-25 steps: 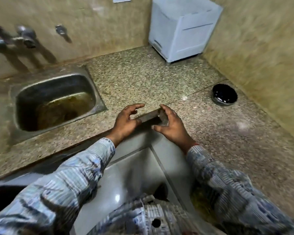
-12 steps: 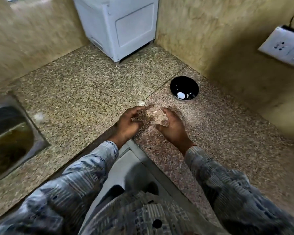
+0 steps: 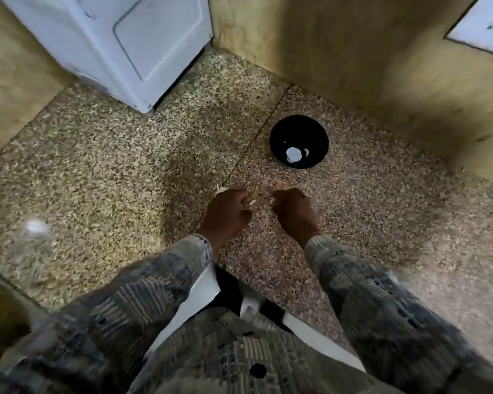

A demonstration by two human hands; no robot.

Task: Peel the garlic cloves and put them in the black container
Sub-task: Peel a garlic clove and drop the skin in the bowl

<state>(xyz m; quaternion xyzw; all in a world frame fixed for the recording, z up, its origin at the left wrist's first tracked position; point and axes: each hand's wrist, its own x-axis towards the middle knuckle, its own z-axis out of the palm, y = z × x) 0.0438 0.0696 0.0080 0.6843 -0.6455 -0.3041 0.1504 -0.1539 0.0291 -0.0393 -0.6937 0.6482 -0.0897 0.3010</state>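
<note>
- Underneath everything runs the speckled stone counter (image 3: 103, 172), with a seam line crossing it from the far corner toward the hands.
- Far left, a white box (image 3: 117, 44) with a panelled side stands on the counter against the tan wall.
- Two patterned sleeves (image 3: 143, 291) reach in from the near edge, one on each side.
- At the far right, a white socket plate (image 3: 484, 27) is fixed to the wall.
- The black container (image 3: 310, 132) sits on the counter right of the seam, far of the hands and apart from them. A round white piece (image 3: 293, 154) lies in its bottom.
- The left hand (image 3: 227, 213) is knuckles up, just left of the right hand, with its fingers curled down toward the counter. Blur hides whether they grip anything.
- The right hand (image 3: 293, 211) is posed the same way, fingers curled down. I cannot tell whether it has hold of anything either.
- A pale blurred lump (image 3: 34, 227) lies on the counter well to the left.
- A pale garlic piece (image 3: 221, 189) with wispy ends lies at the far left edge of the left hand.
- Small pale scraps (image 3: 252, 203) show in the gap between the two hands, at the fingertips.
</note>
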